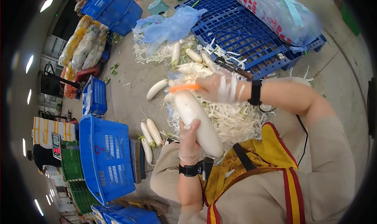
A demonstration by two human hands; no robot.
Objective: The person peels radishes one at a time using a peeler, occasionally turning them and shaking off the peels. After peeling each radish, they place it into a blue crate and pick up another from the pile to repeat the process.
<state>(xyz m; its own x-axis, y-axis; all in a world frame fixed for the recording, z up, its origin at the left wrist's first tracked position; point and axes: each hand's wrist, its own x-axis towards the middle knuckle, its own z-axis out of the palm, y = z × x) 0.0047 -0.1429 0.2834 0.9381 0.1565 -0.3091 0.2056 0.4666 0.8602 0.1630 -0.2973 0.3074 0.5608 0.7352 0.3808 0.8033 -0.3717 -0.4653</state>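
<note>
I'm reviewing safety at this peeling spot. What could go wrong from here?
1. The right hand holds the orange peeler at the far end of the radish, in line with the left hand gripping it. A slip along the radish could nick that hand.
2. The peelings are heaped on the floor around the person and may be slippery underfoot.

- A produce-handling floor of a wholesale market or vegetable warehouse — not a home kitchen.
- Bare concrete floor [133, 78] serves as the work surface, with a heap of white peelings [231, 122] and loose white radishes [151, 131] lying on it.
- Blue plastic pallet [235, 31], blue crates [108, 157] and green crates [72, 165] stand about.
- Bulk bags of vegetables [84, 43] are piled up.
- A weighing scale [56, 144] stands by the crates — strip lights [47, 3] run overhead.
</note>
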